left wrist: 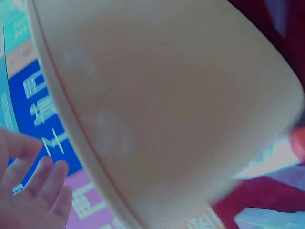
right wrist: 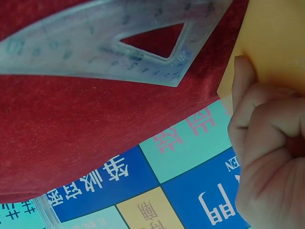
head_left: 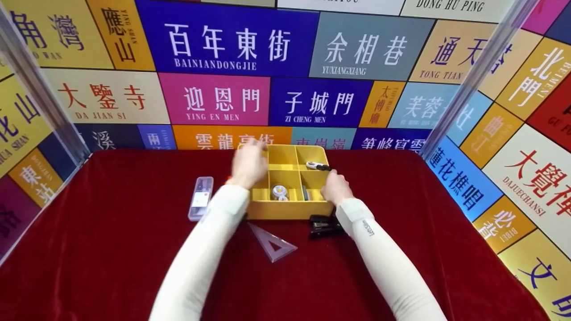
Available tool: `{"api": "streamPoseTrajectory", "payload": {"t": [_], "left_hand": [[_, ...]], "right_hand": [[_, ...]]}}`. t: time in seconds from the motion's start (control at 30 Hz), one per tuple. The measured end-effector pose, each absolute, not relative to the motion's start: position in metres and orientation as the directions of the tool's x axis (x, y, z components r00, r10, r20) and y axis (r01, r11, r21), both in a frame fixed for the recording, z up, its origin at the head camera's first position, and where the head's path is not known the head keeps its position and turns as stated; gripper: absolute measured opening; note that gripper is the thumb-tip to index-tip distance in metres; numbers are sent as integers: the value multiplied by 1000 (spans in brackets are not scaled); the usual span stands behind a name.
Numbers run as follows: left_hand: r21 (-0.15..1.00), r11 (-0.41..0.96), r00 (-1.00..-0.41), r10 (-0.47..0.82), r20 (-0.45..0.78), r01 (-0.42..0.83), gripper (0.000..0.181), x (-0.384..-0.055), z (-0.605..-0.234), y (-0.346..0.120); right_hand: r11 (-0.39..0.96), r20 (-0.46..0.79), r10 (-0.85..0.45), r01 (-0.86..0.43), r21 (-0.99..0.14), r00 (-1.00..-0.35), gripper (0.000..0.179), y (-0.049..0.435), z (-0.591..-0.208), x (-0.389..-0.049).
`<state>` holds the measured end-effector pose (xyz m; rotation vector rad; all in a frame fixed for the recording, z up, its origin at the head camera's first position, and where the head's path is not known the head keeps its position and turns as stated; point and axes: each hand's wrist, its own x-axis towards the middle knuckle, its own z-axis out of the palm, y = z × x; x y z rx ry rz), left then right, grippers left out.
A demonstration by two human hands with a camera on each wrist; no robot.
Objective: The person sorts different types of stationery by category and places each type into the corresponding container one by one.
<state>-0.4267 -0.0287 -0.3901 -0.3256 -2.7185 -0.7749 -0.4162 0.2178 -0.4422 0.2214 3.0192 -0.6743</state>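
Observation:
A yellow divided box (head_left: 290, 209) stands on the red cloth. My left hand (head_left: 250, 162), blurred in the head view, is over its left back corner. In the left wrist view the left fingers (left wrist: 52, 183) are loosely bent beside the box wall, with nothing in them. At the right rim, my right hand (head_left: 337, 186) pinches the dark end of a slim white-and-black tool (head_left: 316, 166), which reaches over the back right compartment. The right wrist view shows curled fingers (right wrist: 259, 114) against the box's side; the tool is hidden there. A roll of clear tape (head_left: 279, 191) sits in a front compartment.
A clear triangle ruler (head_left: 273, 245) lies in front of the box, with a black stapler (head_left: 324, 227) near its right front corner. Left of the box is a clear plastic case (head_left: 200, 198). A white tube with a red cap (left wrist: 298, 143) lies beside the left wall. Printed panels (head_left: 214, 98) rise behind.

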Motion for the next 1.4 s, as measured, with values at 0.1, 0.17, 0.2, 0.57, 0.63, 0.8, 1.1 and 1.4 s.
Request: {"api": "streamPoseTrajectory", "payload": {"t": [0.1,0.17,0.2,0.57,0.63,0.8,1.1,1.4], "left_hand": [[526,814,-915,16,403,246,33,-431,-392,-50],[583,788,-916,-64,395,197,33,-433,-395,-63],[606,778,-921,-97,377,166,32,-434,-397,-70],[586,810,-988,-108,114,-20,29,-432,-444,-103],[557,830,-989,-81,122,0,30,-433,-450,-102],[533,846,-994,-30,106,32,35,-438,-458,-98],[527,849,-999,9,53,36,35,-439,-466,-99],[548,836,-998,10,61,42,33,-439,-468,-101]], "right_hand": [[894,-70,133,151,-423,-989,66,218,-442,-416],[892,-71,134,152,-425,-988,67,219,-441,-416],[893,-71,134,151,-423,-988,68,219,-441,-416],[895,-66,135,151,-420,-989,68,221,-443,-415],[896,-70,135,152,-417,-988,68,221,-442,-416],[899,-71,135,152,-411,-988,69,221,-438,-415],[902,-68,139,155,-404,-988,63,219,-442,-417],[895,-86,132,155,-418,-988,73,217,-442,-415]]}}
